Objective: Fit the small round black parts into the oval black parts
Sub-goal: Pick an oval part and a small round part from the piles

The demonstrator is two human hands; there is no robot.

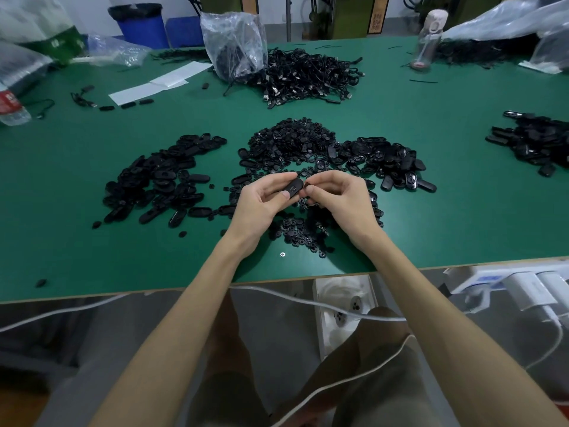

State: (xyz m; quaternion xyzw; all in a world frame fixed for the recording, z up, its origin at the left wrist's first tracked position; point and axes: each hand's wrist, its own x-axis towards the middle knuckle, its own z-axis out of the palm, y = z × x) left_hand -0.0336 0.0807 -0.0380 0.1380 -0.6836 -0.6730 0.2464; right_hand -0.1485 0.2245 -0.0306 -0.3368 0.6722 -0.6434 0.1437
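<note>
Holding one smooth oval black plastic part (pixel 294 188) just above the green surface (pixel 123 257), over the scattered small round black plastic parts (pixel 301 229) near the front edge. Gripped by left hand (pixel 261 201), with thumb laid across the top face and remaining fingers curled underneath. Pinched at its right end by right hand (pixel 335 195), with thumb and forefinger closed together against it. Cannot tell whether a round part sits between those fingertips: too dark and too small.

Judged step: seating a round part into the oval.
- Keep the oval steady in the left grip, opening turned toward the eyes.
- Line the round part up square to the opening.
- Press straight in with a thumb pad, not at an angle.
- Check flush all round before setting aside.
- Likely risk: dropping the round piece back into the loose scatter below.

Farther out:
- Behind the hands, a large mound of round parts (pixel 292 140).
- Left (pixel 160 180) and right (pixel 385 161), piles of oval parts.
- Beyond, tangled black cables (pixel 308 75) beside a clear plastic bag (pixel 234 44).
</note>
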